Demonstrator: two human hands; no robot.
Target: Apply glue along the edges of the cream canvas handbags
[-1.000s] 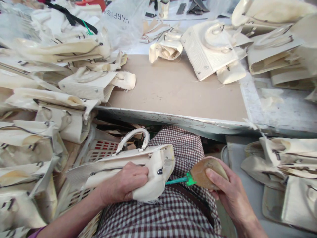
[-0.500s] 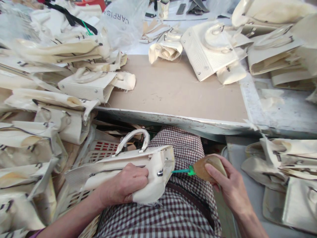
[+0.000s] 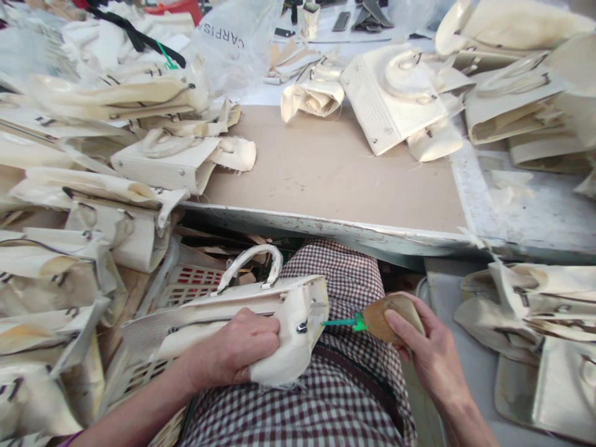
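A cream handbag [image 3: 298,298] with one raised handle lies on its side across my lap, over a checked apron [image 3: 339,267]. My left hand [image 3: 244,344] is closed on the bag's front, gripping its soft end flap, and hides part of it. In my right hand [image 3: 421,332] is a brown glue bottle [image 3: 388,316] with a thin green nozzle, held sideways. The nozzle's tip is at the right edge of the bag, by a small metal fitting; whether it touches cannot be made out. Frayed threads hang from the flap's lower edge.
A worktable [image 3: 335,167] with a brown top runs across in front of my knees. Cream handbags [image 3: 158,161] are piled to the left, and another bag [image 3: 395,93] stands on the table. More bags [image 3: 563,379] lie at the right. A plastic basket [image 3: 195,279] sits beside my lap.
Hardly anything differs. The whole view has shifted slightly, while both hands keep their hold on the handbag and the glue bottle.
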